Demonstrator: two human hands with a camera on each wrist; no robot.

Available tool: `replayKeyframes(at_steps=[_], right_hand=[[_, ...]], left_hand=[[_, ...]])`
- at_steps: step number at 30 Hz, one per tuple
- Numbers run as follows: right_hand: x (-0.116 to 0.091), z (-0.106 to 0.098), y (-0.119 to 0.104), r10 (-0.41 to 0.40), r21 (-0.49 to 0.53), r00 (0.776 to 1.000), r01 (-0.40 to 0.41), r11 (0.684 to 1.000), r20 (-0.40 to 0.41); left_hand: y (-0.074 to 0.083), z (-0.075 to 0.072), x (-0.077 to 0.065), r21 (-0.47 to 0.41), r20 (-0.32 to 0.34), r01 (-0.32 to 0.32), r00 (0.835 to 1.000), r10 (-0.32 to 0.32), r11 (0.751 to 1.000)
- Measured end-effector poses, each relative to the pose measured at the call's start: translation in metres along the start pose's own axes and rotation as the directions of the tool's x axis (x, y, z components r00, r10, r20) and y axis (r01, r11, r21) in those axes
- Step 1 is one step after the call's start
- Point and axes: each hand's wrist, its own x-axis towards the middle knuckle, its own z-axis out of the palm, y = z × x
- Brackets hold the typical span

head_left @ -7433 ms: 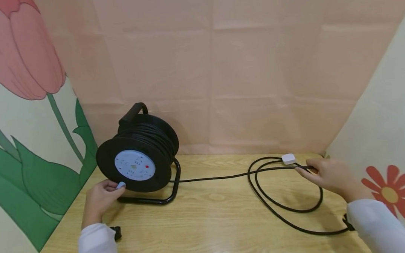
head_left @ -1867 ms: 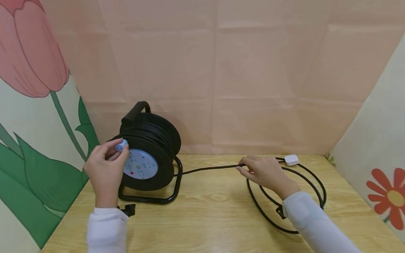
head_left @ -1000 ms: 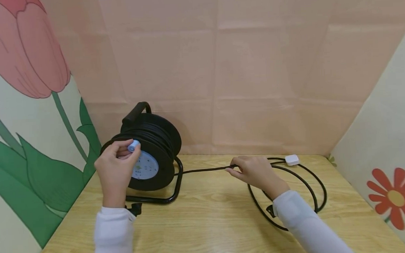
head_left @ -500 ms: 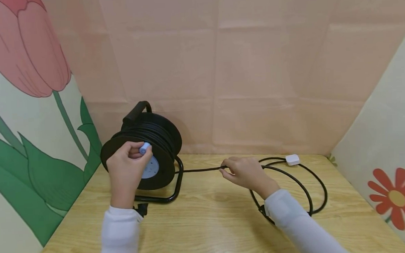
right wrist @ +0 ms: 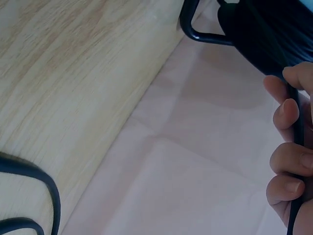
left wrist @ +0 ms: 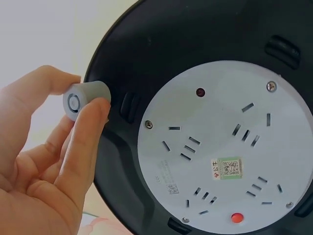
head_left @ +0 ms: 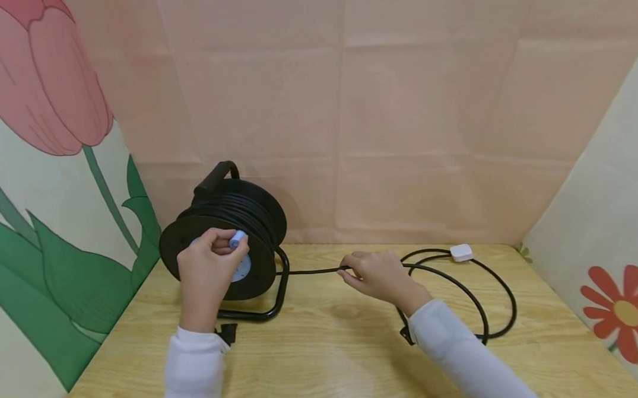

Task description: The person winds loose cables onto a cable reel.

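A black cable reel (head_left: pixel 172 244) stands at the left of the table, black cable (head_left: pixel 239 209) wound on its drum. My left hand (head_left: pixel 205 281) pinches the small light-blue crank knob (head_left: pixel 237 239) on the reel's front face between thumb and fingers. The left wrist view shows the knob (left wrist: pixel 90 98) near the rim, beside the pale round socket panel (left wrist: pixel 195 137) with its red button. To the right, my right hand (head_left: pixel 383 276) grips the cable (head_left: pixel 314 271) that runs straight into the reel. In the right wrist view, curled fingers (right wrist: pixel 285 159) wrap round that cable.
Behind my right hand, loose cable loops (head_left: pixel 510 297) lie on the wooden table (head_left: pixel 315 359), ending at a white plug (head_left: pixel 461 253). The reel's bent black tube stand (head_left: pixel 272 308) rests on the table. A pink cloth (head_left: pixel 401 130) hangs along the back; patterned sheets flank both sides.
My left hand and the knob have swung rightward and down across the reel's face as it turns. My right hand has travelled left along with the cable, closer to the reel; the loops have shifted.
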Motion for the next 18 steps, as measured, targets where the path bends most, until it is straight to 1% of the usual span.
replayKeyframes(at_steps=[6,13,18], right_hand=[[0.009,0.002,-0.008,0.008,-0.019,0.999,-0.007,1.0,0.046],[0.014,0.009,-0.015,0.012,0.016,0.996,-0.013,1.0,0.094],[0.017,0.016,-0.02,0.006,0.013,0.994,-0.007,1.0,0.112]], left_hand=[[0.002,0.005,-0.003,0.0,0.037,0.005,0.999,-0.005,1.0],[0.003,0.013,-0.01,0.006,0.068,0.009,0.998,-0.009,1.0],[0.003,0.017,-0.014,0.034,0.086,0.013,0.996,-0.015,0.999]])
